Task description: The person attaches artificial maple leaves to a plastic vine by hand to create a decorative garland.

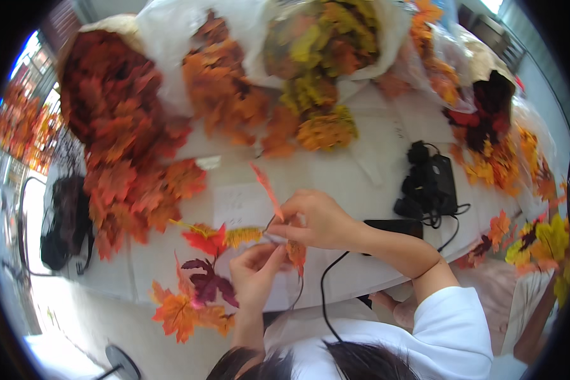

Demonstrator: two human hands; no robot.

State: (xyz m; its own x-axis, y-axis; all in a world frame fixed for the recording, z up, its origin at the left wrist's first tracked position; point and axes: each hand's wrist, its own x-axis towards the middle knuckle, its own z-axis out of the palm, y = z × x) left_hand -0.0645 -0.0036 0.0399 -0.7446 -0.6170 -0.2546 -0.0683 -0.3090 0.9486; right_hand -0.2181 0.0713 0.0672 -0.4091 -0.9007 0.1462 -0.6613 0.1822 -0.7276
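Observation:
Near the table's front edge, my two hands meet over an artificial maple-leaf garland. My right hand (320, 220) is closed, its fingertips pinching at a thin dark stem beside an upright red-orange leaf (267, 189). My left hand (254, 271) pinches the stem just below and to the left. An orange leaf (296, 254) hangs close to both hands, above the trailing stem. Left of the hands spread more garland leaves: a yellow one (242, 237), a red one (209, 242), a dark purple one (210, 283) and an orange one (178, 316). My fingers partly hide the stem.
Across the white table (342, 278) lie heaps of red leaves (117, 120), orange leaves (221, 82) and yellow-green leaves (326, 76), spilling from bags. Right of me are a black adapter with cables (434, 183) and a phone-like black slab (396, 227). Another person's arm (541, 316) shows far right.

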